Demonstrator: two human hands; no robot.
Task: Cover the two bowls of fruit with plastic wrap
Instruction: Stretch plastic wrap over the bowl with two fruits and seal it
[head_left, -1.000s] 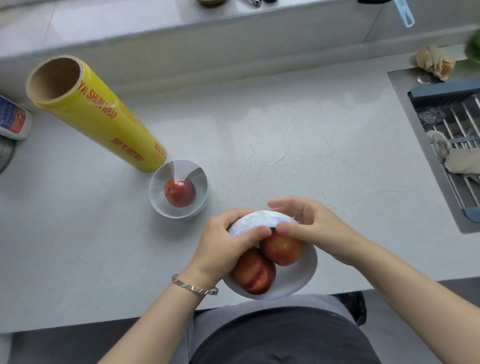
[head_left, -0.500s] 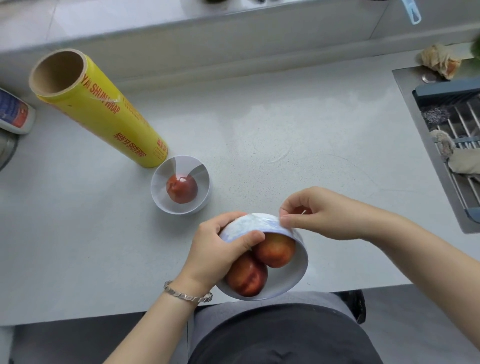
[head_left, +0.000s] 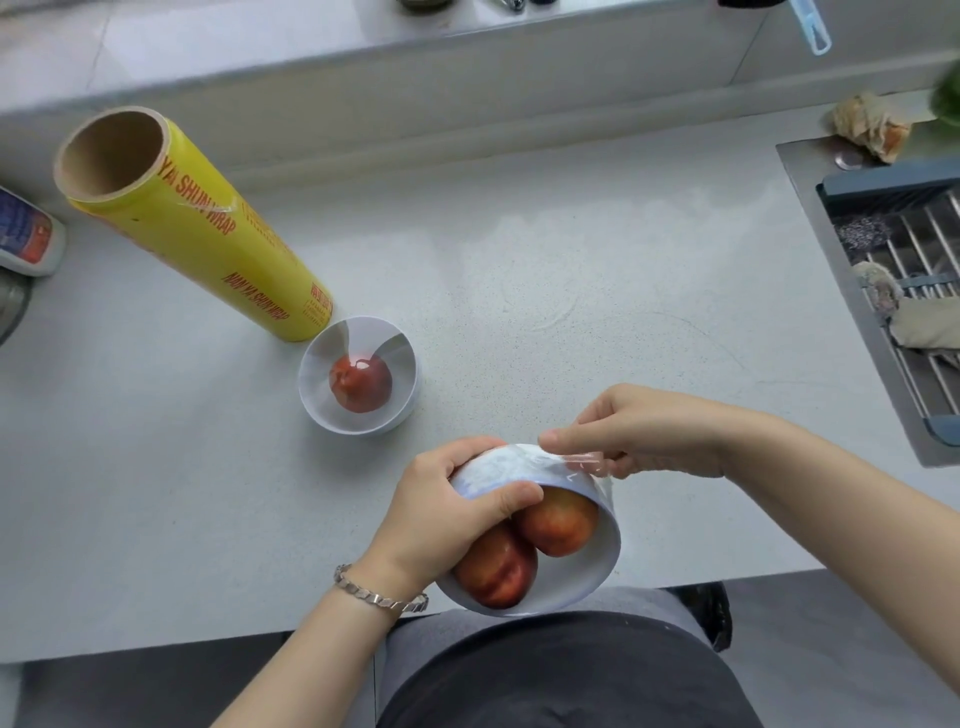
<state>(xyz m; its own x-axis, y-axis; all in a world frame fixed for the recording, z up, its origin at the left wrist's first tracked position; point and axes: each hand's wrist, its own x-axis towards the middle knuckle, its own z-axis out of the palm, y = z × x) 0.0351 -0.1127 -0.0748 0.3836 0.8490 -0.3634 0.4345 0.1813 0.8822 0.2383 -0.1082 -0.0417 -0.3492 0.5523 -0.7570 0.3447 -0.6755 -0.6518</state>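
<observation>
Near bowl (head_left: 582, 577) tipped over the bench (head_left: 571, 291) edge, both hands on it.
The bowl, holding two red fruits (head_left: 558, 525), tilts its mouth toward the person and overhangs the bench's front edge. The left hand (head_left: 441, 519) grips its left rim, thumb over the lip. The right hand (head_left: 654, 436) pinches plastic wrap (head_left: 524, 465) at the far rim. Open bench lies beyond, up to the sink (head_left: 810, 218) at right. Farther left a smaller bowl (head_left: 400, 415) sits under film, with the yellow roll (head_left: 208, 234) ending just beside it, long axis running far-left.
</observation>
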